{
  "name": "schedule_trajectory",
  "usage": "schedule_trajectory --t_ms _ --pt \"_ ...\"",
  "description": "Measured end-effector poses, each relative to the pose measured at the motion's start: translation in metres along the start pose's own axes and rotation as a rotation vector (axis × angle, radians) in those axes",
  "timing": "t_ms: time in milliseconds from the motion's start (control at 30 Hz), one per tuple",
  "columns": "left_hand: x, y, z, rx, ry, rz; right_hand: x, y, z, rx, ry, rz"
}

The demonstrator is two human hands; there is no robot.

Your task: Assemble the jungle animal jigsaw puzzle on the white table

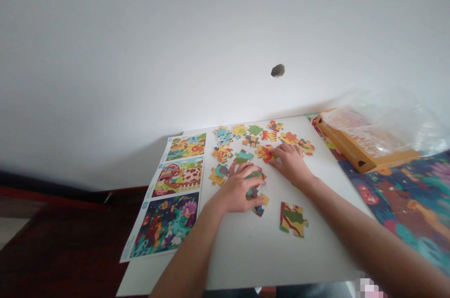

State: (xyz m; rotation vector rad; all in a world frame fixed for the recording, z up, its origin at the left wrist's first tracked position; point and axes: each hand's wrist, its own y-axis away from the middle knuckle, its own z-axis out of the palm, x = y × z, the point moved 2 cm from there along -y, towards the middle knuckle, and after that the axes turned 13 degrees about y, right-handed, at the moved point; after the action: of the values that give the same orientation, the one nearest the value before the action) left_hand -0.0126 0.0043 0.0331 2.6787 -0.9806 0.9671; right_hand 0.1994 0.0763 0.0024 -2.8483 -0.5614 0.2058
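My left hand [239, 190] is over the middle of the white table, fingers spread. Its fingertips touch jigsaw puzzle pieces, among them a yellow and blue one [260, 200]; the palm partly hides them. My right hand [291, 163] is farther back to the right, with thumb and fingers closed at the edge of a red and yellow puzzle piece [265, 152]. Several loose pieces lie behind both hands, including a green one [255, 130] and an orange striped one [269, 136]. A green and yellow piece [294, 219] with a dark red edge lies apart, nearer me.
A sheet with three printed pictures [176, 178] lies along the table's left edge. On the right, an orange puzzle box [355, 148] under clear plastic wrap [386, 124] stands on a colourful picture surface [404, 209]. A wall [225, 54] with a hole rises behind the table [242, 251].
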Motion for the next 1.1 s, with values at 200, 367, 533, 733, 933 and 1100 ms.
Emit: schedule_trajectory --t_ms 200,367,533,733,933,1100 --pt "-0.002 0.001 -0.003 0.007 0.031 0.014 0.005 0.000 -0.003 -0.020 -0.026 0.015" --pt "-0.009 0.002 0.000 0.020 0.037 -0.028 0.008 0.000 0.001 0.014 -0.056 -0.016" --pt "-0.020 0.001 0.004 0.051 0.025 -0.101 0.009 0.000 -0.004 0.070 -0.081 -0.068" --pt "-0.027 0.000 0.004 0.161 -0.028 -0.151 -0.003 0.003 -0.017 -0.024 -0.168 -0.302" --pt "-0.012 -0.001 0.003 0.179 0.008 -0.088 -0.001 0.001 -0.017 0.061 -0.139 -0.174" --pt "0.008 -0.008 0.019 0.062 0.017 0.024 0.021 -0.002 -0.013 0.136 0.023 0.184"
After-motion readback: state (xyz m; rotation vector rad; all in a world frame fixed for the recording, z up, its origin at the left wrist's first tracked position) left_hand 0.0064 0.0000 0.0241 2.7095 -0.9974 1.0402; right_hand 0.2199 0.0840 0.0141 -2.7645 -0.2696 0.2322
